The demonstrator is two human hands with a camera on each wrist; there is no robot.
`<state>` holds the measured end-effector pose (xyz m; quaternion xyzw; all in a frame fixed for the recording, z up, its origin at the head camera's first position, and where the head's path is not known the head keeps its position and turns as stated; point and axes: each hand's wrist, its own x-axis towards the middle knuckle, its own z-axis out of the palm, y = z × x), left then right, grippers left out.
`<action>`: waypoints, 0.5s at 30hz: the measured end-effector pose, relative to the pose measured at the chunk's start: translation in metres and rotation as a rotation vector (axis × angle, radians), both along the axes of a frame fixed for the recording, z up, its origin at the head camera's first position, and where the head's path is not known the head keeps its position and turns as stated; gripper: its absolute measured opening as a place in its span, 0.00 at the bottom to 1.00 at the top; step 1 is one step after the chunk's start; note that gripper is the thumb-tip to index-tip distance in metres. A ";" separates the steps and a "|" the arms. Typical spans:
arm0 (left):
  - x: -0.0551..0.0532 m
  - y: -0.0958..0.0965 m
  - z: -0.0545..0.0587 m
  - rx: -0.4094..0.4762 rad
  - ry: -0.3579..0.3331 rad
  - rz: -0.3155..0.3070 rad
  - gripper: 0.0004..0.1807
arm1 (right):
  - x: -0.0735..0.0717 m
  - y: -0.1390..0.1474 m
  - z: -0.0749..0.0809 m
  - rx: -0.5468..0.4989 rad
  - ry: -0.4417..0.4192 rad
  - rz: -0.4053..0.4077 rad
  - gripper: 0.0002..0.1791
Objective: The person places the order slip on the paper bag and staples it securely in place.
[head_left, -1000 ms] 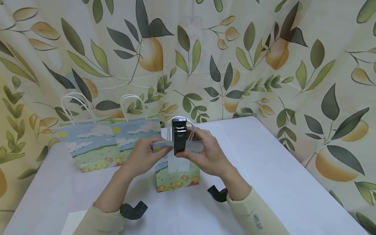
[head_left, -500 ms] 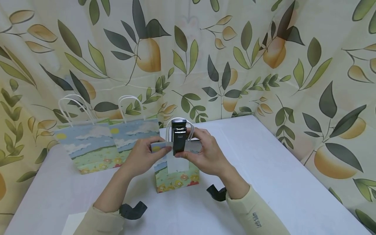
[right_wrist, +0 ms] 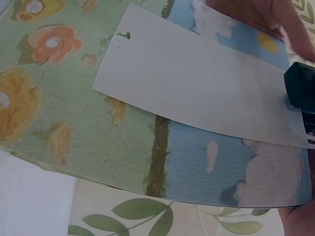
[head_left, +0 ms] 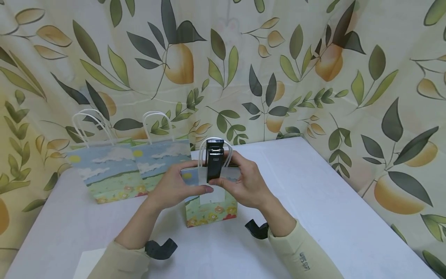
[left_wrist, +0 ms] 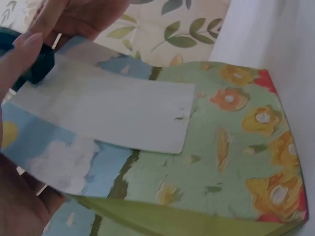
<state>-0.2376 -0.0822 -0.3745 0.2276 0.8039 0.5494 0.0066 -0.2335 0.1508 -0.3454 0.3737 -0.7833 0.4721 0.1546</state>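
My right hand (head_left: 249, 180) grips a black stapler (head_left: 214, 161), which stands over the top edge of a small paper gift bag (head_left: 210, 217). A plain white card (left_wrist: 113, 105) lies against the bag's front, its upper end under the stapler. My left hand (head_left: 172, 188) holds the bag's left upper edge, fingers behind and thumb stretched across the front. The left thumb tip lies just below the stapler in the head view. White handles rise behind the stapler. Clouds, a yellow sun and flowers are printed on the bag.
Two larger gift bags, one at the far left (head_left: 108, 170) and one beside it (head_left: 163, 155), stand at the back left with white handles. A white paper sheet (head_left: 87, 263) lies at the front left of the white-covered table (head_left: 313, 201). A patterned curtain (head_left: 223, 108) hangs behind.
My left thumb has moved down and right from the bag's upper edge to below the stapler. The right hand, the stapler and the bag have stayed almost still.
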 end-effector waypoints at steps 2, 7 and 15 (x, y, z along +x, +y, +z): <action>0.000 0.004 -0.001 0.021 -0.005 0.039 0.30 | 0.001 0.000 0.000 0.001 -0.002 -0.009 0.33; 0.002 0.012 -0.002 0.056 0.021 0.103 0.27 | 0.000 0.001 0.000 -0.008 -0.004 -0.014 0.32; 0.005 0.013 -0.001 0.031 0.021 0.150 0.27 | -0.001 0.000 0.000 -0.019 0.000 -0.004 0.33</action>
